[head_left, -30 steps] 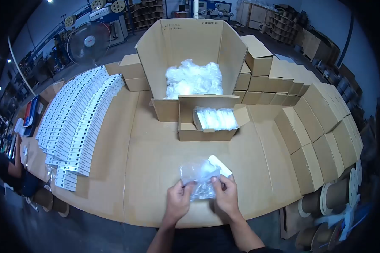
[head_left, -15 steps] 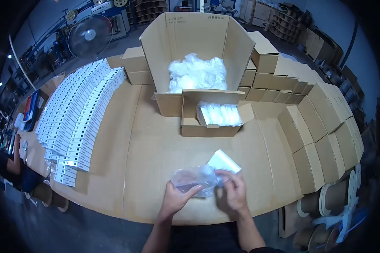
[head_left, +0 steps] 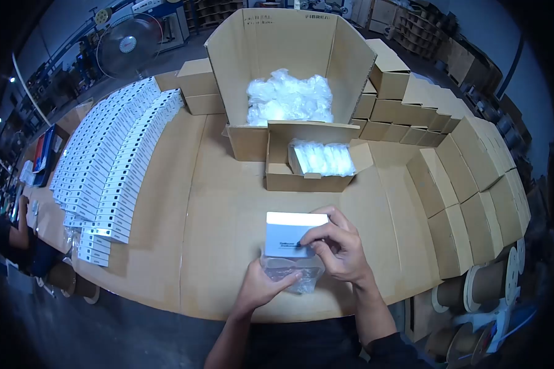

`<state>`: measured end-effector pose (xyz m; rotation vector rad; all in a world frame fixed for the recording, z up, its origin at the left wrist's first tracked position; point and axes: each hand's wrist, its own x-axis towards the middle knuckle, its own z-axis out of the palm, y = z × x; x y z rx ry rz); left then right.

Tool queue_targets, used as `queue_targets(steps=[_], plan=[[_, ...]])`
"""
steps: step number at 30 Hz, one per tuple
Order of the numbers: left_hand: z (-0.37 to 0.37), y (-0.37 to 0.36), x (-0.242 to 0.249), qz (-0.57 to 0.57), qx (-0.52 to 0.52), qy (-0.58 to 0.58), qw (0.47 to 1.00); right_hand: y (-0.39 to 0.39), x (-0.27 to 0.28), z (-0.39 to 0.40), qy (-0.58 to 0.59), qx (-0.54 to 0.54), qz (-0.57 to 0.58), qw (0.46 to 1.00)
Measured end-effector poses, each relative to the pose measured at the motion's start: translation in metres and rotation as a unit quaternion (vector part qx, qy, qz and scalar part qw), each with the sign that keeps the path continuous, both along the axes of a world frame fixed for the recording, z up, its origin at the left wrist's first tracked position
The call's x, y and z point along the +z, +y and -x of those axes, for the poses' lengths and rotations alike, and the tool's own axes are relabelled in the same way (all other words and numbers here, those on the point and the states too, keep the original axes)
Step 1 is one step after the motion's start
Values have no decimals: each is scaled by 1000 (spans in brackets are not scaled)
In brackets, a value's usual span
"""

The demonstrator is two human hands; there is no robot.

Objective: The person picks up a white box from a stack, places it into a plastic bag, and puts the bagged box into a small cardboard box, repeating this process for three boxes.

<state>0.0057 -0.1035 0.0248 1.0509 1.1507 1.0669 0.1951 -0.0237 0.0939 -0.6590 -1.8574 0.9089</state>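
Observation:
Near the table's front edge, my left hand point(head_left: 263, 284) is closed on a clear plastic bag point(head_left: 301, 280), its thumb across the front. My right hand point(head_left: 340, 245) pinches a small white box point(head_left: 284, 237) with dark print on its face. The box stands upright at the bag's mouth, its lower edge at or just inside the opening. Beyond the hands, an open cardboard carton point(head_left: 308, 182) holds several white items in plastic wrap point(head_left: 323, 158).
A tall open box point(head_left: 228, 80) at the back holds many clear bags point(head_left: 289, 98). Rows of white boxes point(head_left: 114, 166) line the left. Brown cartons point(head_left: 452, 234) are stacked at the right. Another person's arm point(head_left: 22, 224) shows at far left.
The white box has been picked up from the table by my right hand and brought left to the bag. The bag now hangs below it in my left hand.

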Motion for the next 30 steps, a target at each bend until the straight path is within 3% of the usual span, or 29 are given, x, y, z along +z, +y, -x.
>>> queue_targets(steps=[12,17,20,25,30], plan=[[6,1,-8,-23,-14,-31,999,16,-9,-12,-124,87,18,988],[7,-4,-43,3,43,-178,983,21,-17,-15,-138,122,35,982],[2,-2,-49,22,98,-243,965,21,-18,-13,-32,128,44,990],[-2,2,-50,0,146,-284,948,-5,-63,-11,175,70,260,947],[-2,4,-40,-6,155,-281,947,-19,-81,2,196,43,291,935]])
